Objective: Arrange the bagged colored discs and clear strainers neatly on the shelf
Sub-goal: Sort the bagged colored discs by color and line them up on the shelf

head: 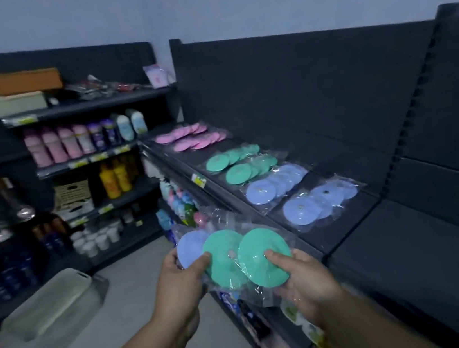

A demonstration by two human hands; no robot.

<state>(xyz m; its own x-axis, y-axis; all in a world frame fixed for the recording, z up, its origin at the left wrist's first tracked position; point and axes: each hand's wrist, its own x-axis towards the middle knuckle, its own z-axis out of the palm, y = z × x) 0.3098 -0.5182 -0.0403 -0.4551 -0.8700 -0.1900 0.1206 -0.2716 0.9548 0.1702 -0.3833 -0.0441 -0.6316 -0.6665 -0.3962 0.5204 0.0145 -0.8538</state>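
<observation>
1. l hand [178, 278] is gripping the held bagged discs [224, 260] on their left side, thumb on top of the middle green one, fingers curled under.
2. r hand [305, 281] is gripping the same bunch from the right, thumb pressing on the rightmost green disc, fingers under the plastic.
3. bunch (1 purple, 2 green) is sitting btwn both hands, just in front of the shelf [348, 229] edge.
4. further back on the shelf, bags are lying in pairs: purple bags [301, 211], then green bags [218, 163], w/ pink bags [188, 143] at the far end.

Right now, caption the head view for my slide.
The left hand and right hand hold bagged discs before a shelf lined with pink packs, green packs and blue packs.
</observation>
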